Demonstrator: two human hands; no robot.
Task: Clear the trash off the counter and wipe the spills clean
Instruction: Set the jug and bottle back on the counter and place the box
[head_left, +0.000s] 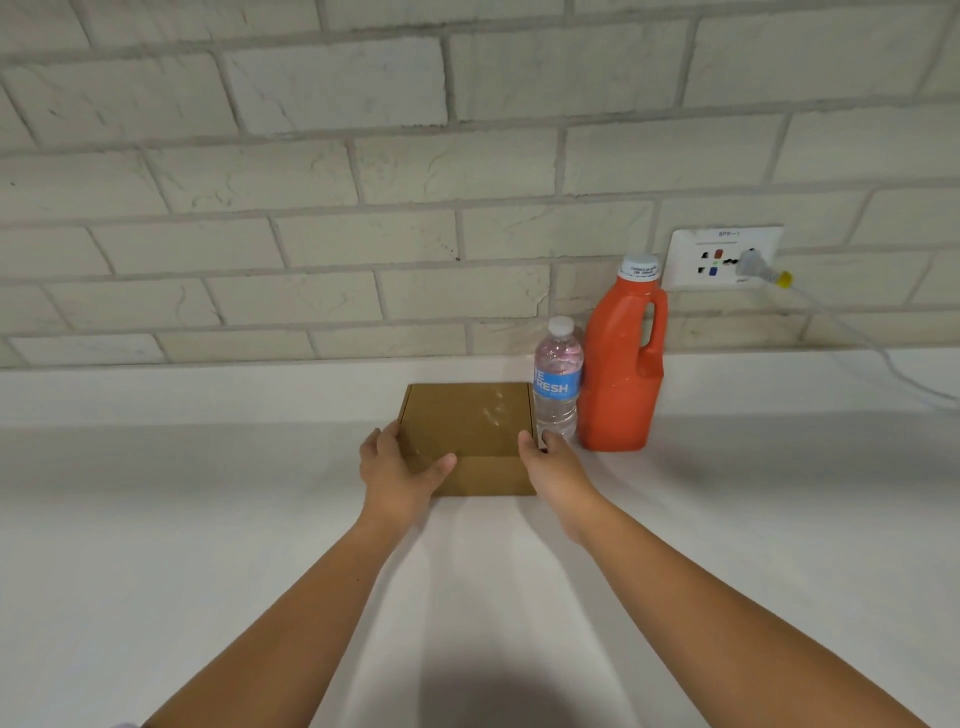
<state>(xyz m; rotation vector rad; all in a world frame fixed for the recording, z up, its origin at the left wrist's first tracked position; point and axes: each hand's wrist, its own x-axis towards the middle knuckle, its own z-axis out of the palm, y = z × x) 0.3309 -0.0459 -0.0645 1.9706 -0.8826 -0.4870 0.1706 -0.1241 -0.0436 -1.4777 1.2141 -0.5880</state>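
Observation:
A flat brown cardboard box (470, 428) lies on the white counter (208, 519) near the back wall. My left hand (397, 470) grips its near left corner, thumb on the lid and fingers round the left side. My right hand (553, 467) holds the box's right side, thumb at the top edge; its fingers are hidden behind the box edge. A clear plastic water bottle (557, 384) with a blue label stands right beside the box, touching my right hand's fingers or very close to them.
An orange jug (621, 374) with a white cap stands to the right of the bottle. A wall socket (724, 257) with a plug and white cable (883, 358) sits at the right. A brick-pattern wall rises behind the counter.

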